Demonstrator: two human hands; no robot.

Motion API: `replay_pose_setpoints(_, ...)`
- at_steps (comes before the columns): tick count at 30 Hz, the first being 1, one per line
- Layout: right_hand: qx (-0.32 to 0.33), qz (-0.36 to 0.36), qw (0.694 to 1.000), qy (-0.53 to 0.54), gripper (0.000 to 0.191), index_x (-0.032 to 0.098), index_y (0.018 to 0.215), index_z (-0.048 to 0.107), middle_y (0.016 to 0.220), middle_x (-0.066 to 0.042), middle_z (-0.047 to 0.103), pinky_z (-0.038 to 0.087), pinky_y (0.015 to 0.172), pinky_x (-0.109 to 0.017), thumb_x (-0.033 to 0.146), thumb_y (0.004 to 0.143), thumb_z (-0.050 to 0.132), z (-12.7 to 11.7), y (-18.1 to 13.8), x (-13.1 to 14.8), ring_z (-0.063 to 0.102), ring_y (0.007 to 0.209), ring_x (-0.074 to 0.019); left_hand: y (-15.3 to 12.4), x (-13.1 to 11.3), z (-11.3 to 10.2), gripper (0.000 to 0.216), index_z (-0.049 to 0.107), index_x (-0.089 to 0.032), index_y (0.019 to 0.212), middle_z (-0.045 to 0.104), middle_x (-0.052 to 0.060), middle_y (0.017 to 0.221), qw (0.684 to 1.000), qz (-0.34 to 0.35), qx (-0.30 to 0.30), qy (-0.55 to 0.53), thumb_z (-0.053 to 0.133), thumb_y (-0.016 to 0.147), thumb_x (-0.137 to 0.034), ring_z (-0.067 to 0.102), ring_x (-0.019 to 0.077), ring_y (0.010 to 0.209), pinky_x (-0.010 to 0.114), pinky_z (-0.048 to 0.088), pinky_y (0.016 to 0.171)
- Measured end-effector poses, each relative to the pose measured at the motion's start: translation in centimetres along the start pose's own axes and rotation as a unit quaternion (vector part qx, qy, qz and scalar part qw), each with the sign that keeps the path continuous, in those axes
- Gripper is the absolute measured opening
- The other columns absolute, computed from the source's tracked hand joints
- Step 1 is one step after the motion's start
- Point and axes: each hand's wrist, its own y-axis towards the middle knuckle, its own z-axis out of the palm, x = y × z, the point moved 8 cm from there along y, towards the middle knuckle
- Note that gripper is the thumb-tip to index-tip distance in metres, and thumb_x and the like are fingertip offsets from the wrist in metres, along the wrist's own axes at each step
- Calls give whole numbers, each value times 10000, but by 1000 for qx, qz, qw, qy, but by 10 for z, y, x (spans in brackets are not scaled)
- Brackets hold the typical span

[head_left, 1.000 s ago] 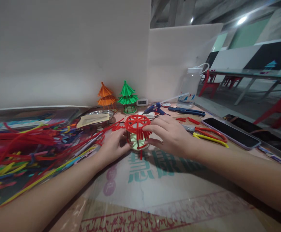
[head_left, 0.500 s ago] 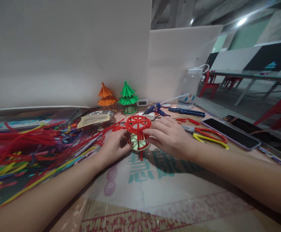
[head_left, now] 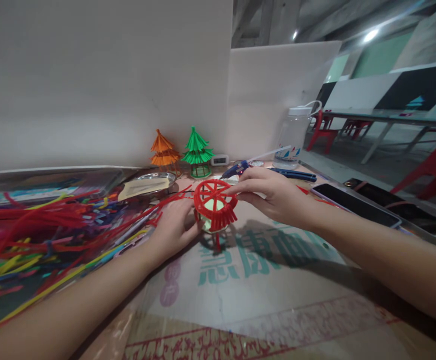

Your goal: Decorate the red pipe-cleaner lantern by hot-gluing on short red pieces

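Note:
A small red pavilion model made of fuzzy pipe-cleaner pieces stands in front of me, tilted slightly towards me. Its top is a spoked ring with short strips fanning down at the front right; a pale green base shows through it. My left hand grips the model's left side, thumb in front, other fingertips hidden behind. At the ring's right edge, my right hand has its fingertips on the rim; whether a loose strip is between them cannot be made out. Just behind that hand lies a blue glue gun.
Orange and green pavilion models stand by the wall. Left are a metal dish and a heap of coloured pipe cleaners. Right are a clear bottle, blue pliers and a phone.
The red model has tipped towards me, and its front strips now flare outwards. My right hand has risen to the rim and now covers the red-and-yellow handled scissors.

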Motion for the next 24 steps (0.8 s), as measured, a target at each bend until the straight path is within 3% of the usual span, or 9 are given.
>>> replay_pose_setpoints(8,90,-28,995,31,182,199,1024,752,967,-71,713,490,804,-321,169,1000,574,4,3,16,636,901,-183,-4,-8,-7,362,580,-200,1263,687,127,1274,997,54,-31,56,547,930,-339,632,320,1169,462,469,993)
replay_pose_setpoints(14,102,24,993,44,115,184,887,714,894,-53,694,469,799,-331,170,965,630,9,2,10,617,860,-187,-6,-6,-6,377,564,-193,1280,685,131,1272,995,60,-40,64,554,931,-334,630,313,1171,456,467,1004)
replay_pose_setpoints(18,72,69,987,125,116,192,894,647,1082,-92,667,490,884,-365,235,990,596,0,4,9,625,1015,-206,-6,-6,-5,364,570,-182,1275,678,141,1286,996,59,-30,61,545,948,-338,625,322,1182,462,468,997)
replay_pose_setpoints(21,41,97,951,292,168,214,909,543,1073,-91,698,511,912,-390,321,1037,522,-8,5,10,660,1047,-208,-4,-6,-5,351,584,-171,1255,683,150,1274,997,53,-25,49,539,958,-354,632,330,1165,467,476,974)
replay_pose_setpoints(24,43,157,893,420,218,239,919,451,697,16,644,523,691,-325,405,1059,467,-5,2,3,659,674,-161,-3,-6,-6,341,594,-162,1228,697,152,1236,997,55,-28,45,543,955,-360,644,329,1127,466,484,951)
